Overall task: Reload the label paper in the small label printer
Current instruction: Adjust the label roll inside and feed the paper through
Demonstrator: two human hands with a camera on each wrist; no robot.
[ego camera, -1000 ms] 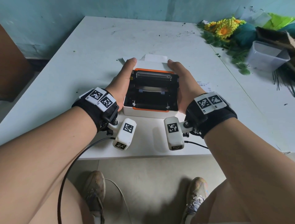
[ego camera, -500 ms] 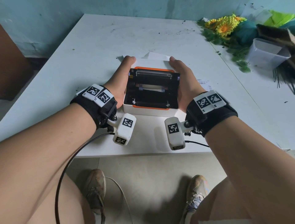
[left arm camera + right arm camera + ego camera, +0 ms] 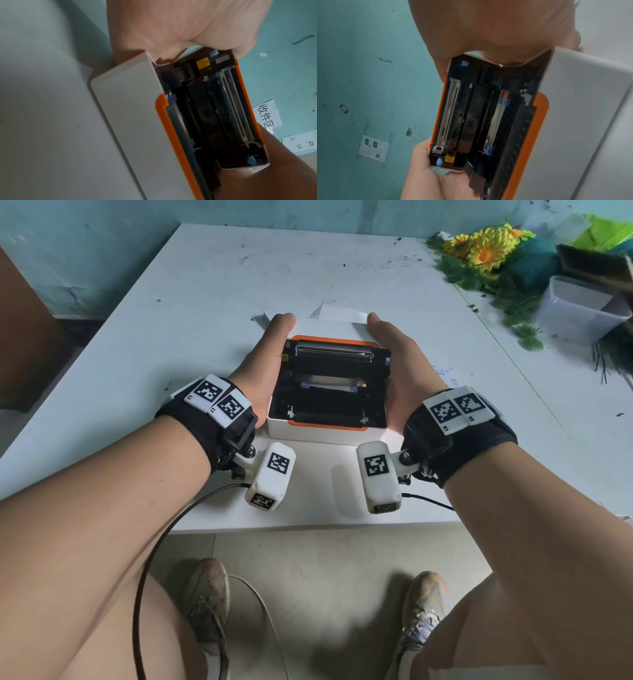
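Observation:
A small white label printer (image 3: 325, 433) with orange trim stands near the table's front edge. Its lid (image 3: 334, 350) is raised and tilted, and the black inside shows. My left hand (image 3: 267, 361) grips the lid's left side and my right hand (image 3: 397, 361) its right side, with the thumbs along the top. A pale strip (image 3: 329, 381) lies between blue guides inside. White label paper (image 3: 339, 313) lies flat just behind the printer. From the left wrist, the lid (image 3: 240, 94) stands at a narrow angle to the body (image 3: 128, 108) under my left hand (image 3: 188, 27). My right hand (image 3: 488, 27) holds the lid's far end.
Artificial sunflowers and leaves (image 3: 486, 251) and a clear plastic tub (image 3: 579, 309) crowd the back right. A small printed slip (image 3: 445, 373) lies right of the printer. The white table (image 3: 171, 320) ends just under my wrists. A brown object (image 3: 20, 337) stands at left.
Both hands stay on the lid's sides. A little more of the lid's inner face shows now, and the head view has shifted slightly.

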